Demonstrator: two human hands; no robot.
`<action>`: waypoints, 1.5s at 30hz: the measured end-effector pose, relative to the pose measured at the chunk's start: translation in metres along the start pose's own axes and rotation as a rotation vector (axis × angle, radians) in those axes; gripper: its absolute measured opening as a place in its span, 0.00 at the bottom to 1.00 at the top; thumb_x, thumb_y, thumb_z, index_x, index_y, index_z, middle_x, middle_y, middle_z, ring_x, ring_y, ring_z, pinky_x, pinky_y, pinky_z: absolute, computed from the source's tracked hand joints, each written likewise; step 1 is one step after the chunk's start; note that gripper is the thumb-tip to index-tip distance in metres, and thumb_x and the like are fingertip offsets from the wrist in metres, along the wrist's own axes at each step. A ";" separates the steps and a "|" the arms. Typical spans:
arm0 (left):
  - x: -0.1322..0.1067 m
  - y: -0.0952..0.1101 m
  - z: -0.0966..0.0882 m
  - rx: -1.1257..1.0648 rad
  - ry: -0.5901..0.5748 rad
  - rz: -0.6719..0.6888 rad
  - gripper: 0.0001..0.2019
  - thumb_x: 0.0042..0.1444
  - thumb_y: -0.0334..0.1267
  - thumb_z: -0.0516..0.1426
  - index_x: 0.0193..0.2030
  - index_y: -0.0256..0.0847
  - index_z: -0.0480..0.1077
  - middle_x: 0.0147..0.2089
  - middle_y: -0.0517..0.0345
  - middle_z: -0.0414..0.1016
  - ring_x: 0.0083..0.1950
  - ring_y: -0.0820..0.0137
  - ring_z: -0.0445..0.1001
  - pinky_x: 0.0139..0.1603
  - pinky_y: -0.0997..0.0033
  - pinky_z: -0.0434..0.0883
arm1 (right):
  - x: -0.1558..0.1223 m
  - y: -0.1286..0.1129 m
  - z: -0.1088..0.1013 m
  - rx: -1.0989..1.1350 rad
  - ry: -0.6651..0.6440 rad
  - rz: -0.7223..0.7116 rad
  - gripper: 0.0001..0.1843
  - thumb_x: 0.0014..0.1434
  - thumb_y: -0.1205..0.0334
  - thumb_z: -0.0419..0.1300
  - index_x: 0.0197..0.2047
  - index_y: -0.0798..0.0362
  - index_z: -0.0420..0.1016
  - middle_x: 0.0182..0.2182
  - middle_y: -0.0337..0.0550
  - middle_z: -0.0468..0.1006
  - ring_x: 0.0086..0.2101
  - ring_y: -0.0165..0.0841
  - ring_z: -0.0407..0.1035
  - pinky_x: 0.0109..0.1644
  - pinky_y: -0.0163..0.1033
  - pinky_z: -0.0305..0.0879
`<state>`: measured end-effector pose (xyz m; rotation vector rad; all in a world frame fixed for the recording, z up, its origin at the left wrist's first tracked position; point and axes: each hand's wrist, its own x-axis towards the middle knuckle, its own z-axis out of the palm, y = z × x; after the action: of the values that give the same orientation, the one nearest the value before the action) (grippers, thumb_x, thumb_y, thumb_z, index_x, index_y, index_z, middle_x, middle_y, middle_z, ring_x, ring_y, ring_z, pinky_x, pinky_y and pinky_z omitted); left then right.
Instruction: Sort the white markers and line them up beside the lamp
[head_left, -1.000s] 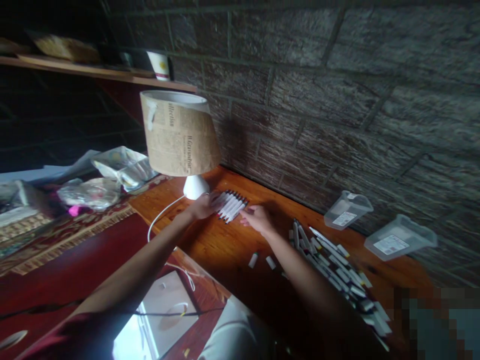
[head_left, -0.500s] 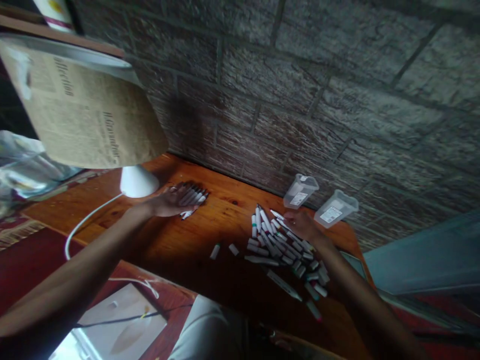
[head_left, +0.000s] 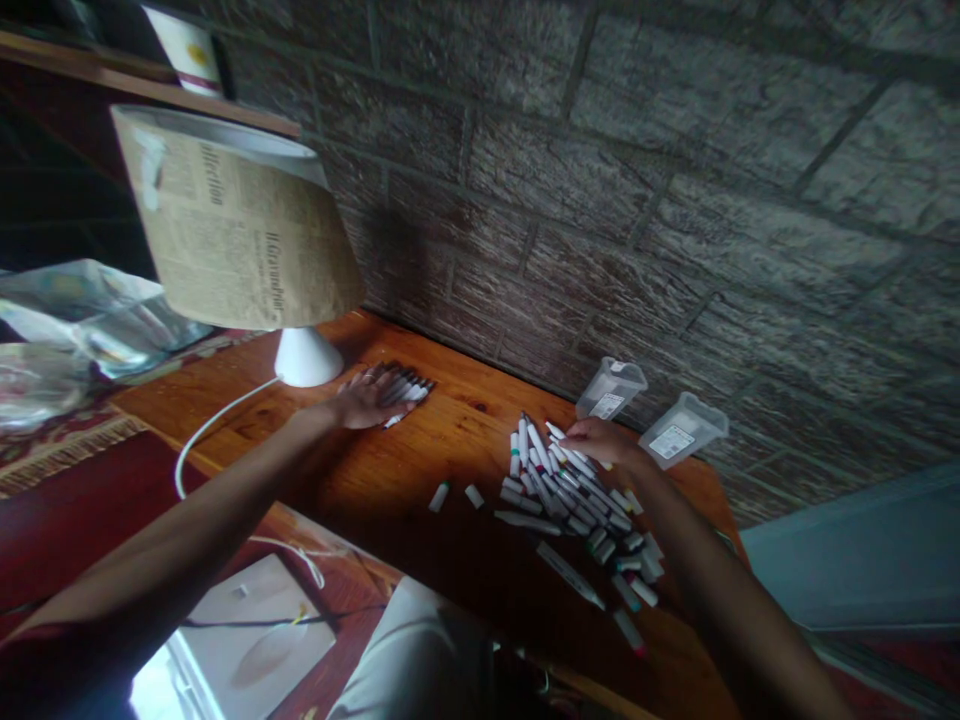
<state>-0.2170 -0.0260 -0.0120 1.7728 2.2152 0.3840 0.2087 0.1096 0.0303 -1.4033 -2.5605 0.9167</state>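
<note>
My left hand [head_left: 365,397] lies flat, fingers stretched out, on a neat row of markers [head_left: 405,388] beside the lamp base on the wooden table [head_left: 450,440]. My right hand [head_left: 597,440] reaches over the far edge of a loose heap of markers [head_left: 577,495]. Its fingers curl down onto the heap, and I cannot make out whether they hold one. Two short loose caps [head_left: 456,495] lie on the wood between the row and the heap.
A lamp with a newspaper-print shade [head_left: 240,235] and white base [head_left: 307,357] stands at the left, its white cord [head_left: 217,420] trailing forward. Two clear plastic boxes [head_left: 649,410] lean on the brick wall. Plastic bags [head_left: 82,320] lie far left. A white device [head_left: 247,640] sits near me.
My right hand left the marker row and swung right to the loose heap. My left hand stayed pressed on the row. The camera turned right.
</note>
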 end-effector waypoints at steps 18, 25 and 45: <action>0.001 0.195 0.028 -1.016 0.063 0.550 0.25 0.61 0.59 0.53 0.36 0.36 0.75 0.30 0.55 0.77 0.27 0.73 0.68 0.31 0.73 0.67 | -0.059 -0.040 0.020 0.851 0.664 -0.222 0.21 0.56 0.42 0.64 0.39 0.52 0.76 0.23 0.34 0.72 0.21 0.25 0.59 0.24 0.32 0.55; -0.031 0.208 0.049 -1.056 -0.184 0.579 0.23 0.63 0.55 0.54 0.33 0.36 0.76 0.26 0.59 0.74 0.25 0.75 0.65 0.28 0.76 0.62 | -0.077 -0.041 0.055 0.614 0.700 -0.416 0.14 0.61 0.61 0.61 0.51 0.49 0.74 0.33 0.39 0.80 0.29 0.30 0.72 0.35 0.34 0.67; -0.017 0.194 0.045 -1.367 -0.225 0.232 0.18 0.47 0.50 0.67 0.31 0.36 0.72 0.27 0.59 0.70 0.26 0.76 0.67 0.27 0.77 0.65 | -0.084 -0.041 0.060 0.138 0.718 -0.435 0.23 0.67 0.61 0.55 0.65 0.48 0.66 0.37 0.39 0.83 0.31 0.32 0.75 0.39 0.36 0.68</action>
<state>-0.0214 0.0002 0.0195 1.1240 0.9948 1.2616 0.2067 -0.0012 0.0204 -0.8577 -2.0635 0.4017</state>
